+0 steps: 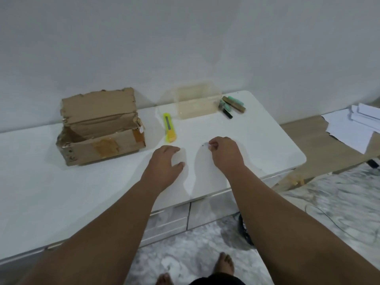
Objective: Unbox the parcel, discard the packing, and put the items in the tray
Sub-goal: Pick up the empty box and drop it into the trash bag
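Note:
An open, torn cardboard box [100, 130] stands on the white table [61, 182] at the left, its flap up and its inside mostly hidden. The clear plastic tray [195, 103] sits by the wall, with nothing visible in it. Several small items [232, 105], green, brown and black sticks, lie just right of the tray. My left hand [166, 161] rests palm down on the table, fingers apart, holding nothing. My right hand [224, 153] is beside it, fingertips pinched together next to a tiny dark speck [204, 144]; I cannot tell whether anything is between them.
A yellow utility knife [169, 128] lies between box and tray. White paper sheets [353, 128] are stacked on a wooden surface at the right. The table's rounded corner [302, 159] and front edge are near my arms; marbled floor and my bare feet are below.

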